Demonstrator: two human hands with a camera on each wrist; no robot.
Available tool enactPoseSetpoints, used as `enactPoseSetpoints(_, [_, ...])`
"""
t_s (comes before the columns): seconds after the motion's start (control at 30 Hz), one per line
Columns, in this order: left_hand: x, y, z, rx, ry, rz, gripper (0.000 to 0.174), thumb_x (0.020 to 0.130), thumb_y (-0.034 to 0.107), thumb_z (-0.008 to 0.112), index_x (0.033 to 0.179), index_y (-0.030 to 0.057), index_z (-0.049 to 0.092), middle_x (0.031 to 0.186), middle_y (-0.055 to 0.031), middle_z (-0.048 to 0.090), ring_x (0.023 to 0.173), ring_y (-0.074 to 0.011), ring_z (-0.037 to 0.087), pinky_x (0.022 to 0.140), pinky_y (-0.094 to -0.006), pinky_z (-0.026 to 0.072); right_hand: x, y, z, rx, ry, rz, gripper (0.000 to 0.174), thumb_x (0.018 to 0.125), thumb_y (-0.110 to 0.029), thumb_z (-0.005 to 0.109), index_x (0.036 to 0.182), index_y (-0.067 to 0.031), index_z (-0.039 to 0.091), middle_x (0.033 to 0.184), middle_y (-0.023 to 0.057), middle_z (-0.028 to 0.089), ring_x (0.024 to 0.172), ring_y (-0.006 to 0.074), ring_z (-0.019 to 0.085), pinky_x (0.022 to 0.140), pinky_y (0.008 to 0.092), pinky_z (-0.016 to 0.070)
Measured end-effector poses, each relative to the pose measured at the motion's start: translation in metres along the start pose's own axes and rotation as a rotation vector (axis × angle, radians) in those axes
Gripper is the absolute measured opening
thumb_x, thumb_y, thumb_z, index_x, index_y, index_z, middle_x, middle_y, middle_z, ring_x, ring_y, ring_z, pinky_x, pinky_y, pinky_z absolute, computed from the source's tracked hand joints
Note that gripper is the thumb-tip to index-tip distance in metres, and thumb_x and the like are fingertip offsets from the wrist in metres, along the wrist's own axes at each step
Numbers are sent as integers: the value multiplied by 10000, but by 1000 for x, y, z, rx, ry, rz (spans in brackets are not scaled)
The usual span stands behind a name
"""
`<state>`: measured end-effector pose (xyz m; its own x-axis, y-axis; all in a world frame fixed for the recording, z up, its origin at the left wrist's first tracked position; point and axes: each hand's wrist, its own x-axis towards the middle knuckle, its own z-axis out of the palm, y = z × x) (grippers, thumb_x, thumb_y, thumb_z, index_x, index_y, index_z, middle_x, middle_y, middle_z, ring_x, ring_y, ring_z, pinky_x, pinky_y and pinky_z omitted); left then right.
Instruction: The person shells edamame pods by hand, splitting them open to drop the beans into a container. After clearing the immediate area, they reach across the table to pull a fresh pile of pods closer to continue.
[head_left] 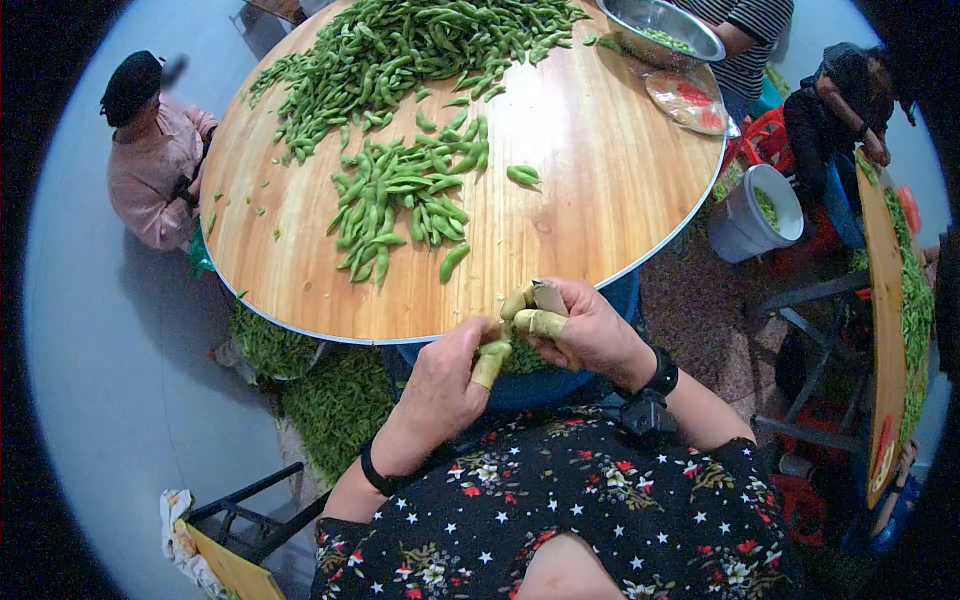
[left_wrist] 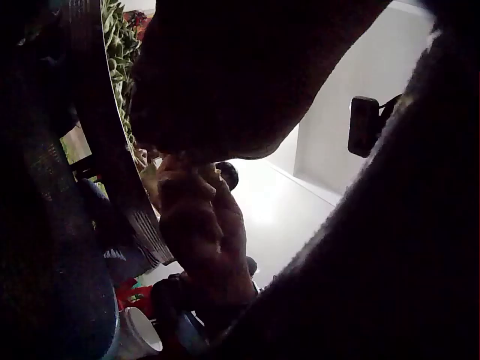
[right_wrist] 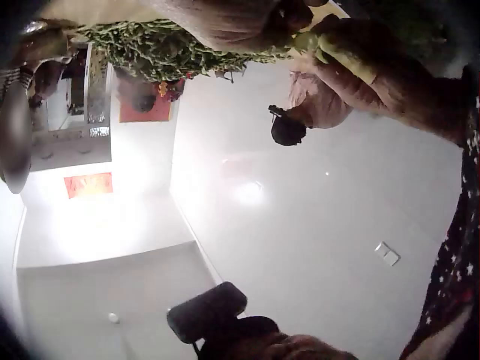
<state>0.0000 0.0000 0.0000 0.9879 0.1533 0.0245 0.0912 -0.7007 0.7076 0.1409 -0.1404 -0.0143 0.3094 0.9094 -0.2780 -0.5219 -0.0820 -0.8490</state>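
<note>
A round wooden table [head_left: 570, 225] spreads beyond the fingertips, loose pods [head_left: 400, 195] piled on it. Near its edge, the left hand [head_left: 440, 382] and right hand [head_left: 598, 335] work close together — fingers bent, clamped on a small green pod [right_wrist: 306, 42] between their tips. Below the fingers — a blue tub [head_left: 500, 396] with green contents.

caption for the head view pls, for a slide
Left hand and right hand, fingertips covered, meet over a blue tub by a round wooden table heaped with green pods
</note>
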Motion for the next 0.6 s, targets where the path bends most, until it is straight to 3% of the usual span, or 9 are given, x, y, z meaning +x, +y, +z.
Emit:
enactPoseSetpoints(0.07, [0,11,1,-198,176,-26,253,799,48,638,1028,-3,544,846,-210,608,820,-375,624,693,-402,504,0,1,2,-117,7,-80,156,863,-144,650,972,-62,574,683,-20,545,489,55,469,414,193,343])
enactPoseSetpoints(0.1, [-3,10,1,-198,174,-29,253,799,48,638,1028,-3,544,846,-210,608,820,-375,624,693,-402,504,0,4,7,-114,7,-78,156,863,-144,650,972,-62,574,683,-20,545,489,55,469,414,193,343])
enactPoseSetpoints(0.17, [-1,7,4,64,251,193,194,815,7,633,994,-1,559,817,-203,612,753,-361,627,641,-349,510,0,4,7,-226,28,-149,116,851,-115,641,919,-53,569,670,-21,538,484,52,463,415,196,345])
enactPoseSetpoints(0.3, [-7,5,4,92,251,214,177,802,-4,642,962,7,568,801,-184,616,722,-349,625,621,-354,509,-4,-5,8,-227,-19,-29,86,842,-91,627,879,-49,561,667,-15,532,511,44,472,429,195,351])
enactPoseSetpoints(0.4, [-18,5,-2,-23,170,133,166,793,20,633,950,32,578,806,-152,619,710,-332,635,589,-374,500,-4,-2,11,-278,-84,38,90,830,-84,614,879,-36,556,652,7,523,566,74,509,479,244,402])
enactPoseSetpoints(0.47, [-31,5,-11,-48,178,18,152,788,63,656,927,47,594,834,-143,618,742,-341,615,630,-386,489,1,13,7,-713,-76,-405,110,832,-91,608,888,-20,547,662,84,552,609,195,575,552,333,453])
enactPoseSetpoints(0.5, [-41,-1,-20,-47,178,18,152,788,63,656,927,47,594,834,-143,618,742,-341,615,630,-386,489,-1,11,5,-713,-76,-405,110,832,-91,608,888,-20,547,662,84,552,609,195,575,552,333,453])
enactPoseSetpoints(0.57, [-57,-14,-41,510,19,-16,152,802,90,665,933,32,616,898,-154,628,838,-323,608,723,-405,488,-5,1,-1,-991,-145,-267,131,837,-59,587,953,-8,550,771,86,597,719,191,596,670,319,477])
enactPoseSetpoints(0.6, [-54,-12,-44,513,22,-17,152,802,90,665,933,32,616,898,-154,628,838,-323,608,723,-405,488,-7,0,-1,-992,-147,-271,131,837,-59,587,953,-8,550,771,86,597,719,191,596,670,319,477])
